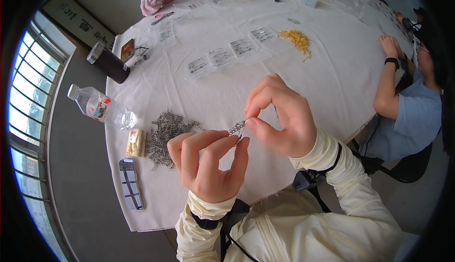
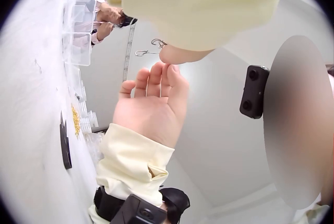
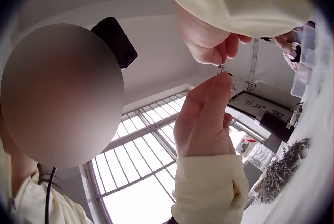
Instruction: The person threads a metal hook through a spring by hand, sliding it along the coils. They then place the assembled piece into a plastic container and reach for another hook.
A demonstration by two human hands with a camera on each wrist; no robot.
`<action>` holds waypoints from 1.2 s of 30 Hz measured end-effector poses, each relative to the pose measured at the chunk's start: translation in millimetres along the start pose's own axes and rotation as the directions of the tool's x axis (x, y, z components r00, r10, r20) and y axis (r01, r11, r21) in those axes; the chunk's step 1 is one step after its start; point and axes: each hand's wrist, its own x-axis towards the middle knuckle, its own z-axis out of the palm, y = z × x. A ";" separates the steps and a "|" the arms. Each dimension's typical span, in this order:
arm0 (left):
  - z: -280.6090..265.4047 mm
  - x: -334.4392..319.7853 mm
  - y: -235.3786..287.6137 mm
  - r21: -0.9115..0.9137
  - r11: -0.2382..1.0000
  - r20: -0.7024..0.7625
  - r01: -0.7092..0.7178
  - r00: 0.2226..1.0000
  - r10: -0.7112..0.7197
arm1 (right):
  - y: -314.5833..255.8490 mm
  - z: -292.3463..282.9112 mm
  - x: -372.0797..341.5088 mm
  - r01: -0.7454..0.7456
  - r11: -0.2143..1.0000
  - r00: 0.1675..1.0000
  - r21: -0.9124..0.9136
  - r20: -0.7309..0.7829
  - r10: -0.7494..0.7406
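- The left hand [image 1: 208,166] has its grip together on a small metal wire piece [image 1: 236,129], pinching it between thumb and fingertips.
- The right hand [image 1: 283,119] pinches the upper end of the same piece between thumb and index finger; its other fingers are bent.
- The wire piece is held up above the desk [image 1: 327,84], between the two hands; it has small loops along it, and the wrist views show thin wire ends sticking out. Its exact shape is too small to tell.
- A loose pile of grey metal pieces [image 1: 166,140] lies on the white-covered desk, just beyond the left hand.
- Beside that pile stands a small patterned packet [image 1: 136,142], with a dark phone [image 1: 130,184] lying nearer the person.
- A clear plastic bottle [image 1: 106,109] and a dark flask [image 1: 109,63] are at the desk's left edge.
- Farther back is a row of clear trays [image 1: 231,53] holding metal pieces, with a heap of yellow pieces [image 1: 297,41] near its right end.
- Pliers [image 1: 162,18] lie near a person in pink [image 1: 150,4] across the desk.
- A person in light blue [image 1: 411,120] sits at the right.
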 end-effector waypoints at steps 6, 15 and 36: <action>4.8 -4.6 -6.1 -0.250 0.962 0.031 0.110 0.994 -0.105 | 7.1 -4.9 0.0 -0.190 0.966 0.981 0.176 -0.004 0.193; 14.1 -8.4 -18.0 -0.500 0.756 0.098 0.421 0.896 -0.434 | 16.4 -15.5 5.4 -0.271 0.947 0.963 0.175 0.057 0.265; 24.5 -17.1 -20.6 -0.694 0.370 0.484 0.618 0.780 -0.397 | 4.9 -15.4 18.0 -0.457 0.803 0.884 0.382 0.293 0.364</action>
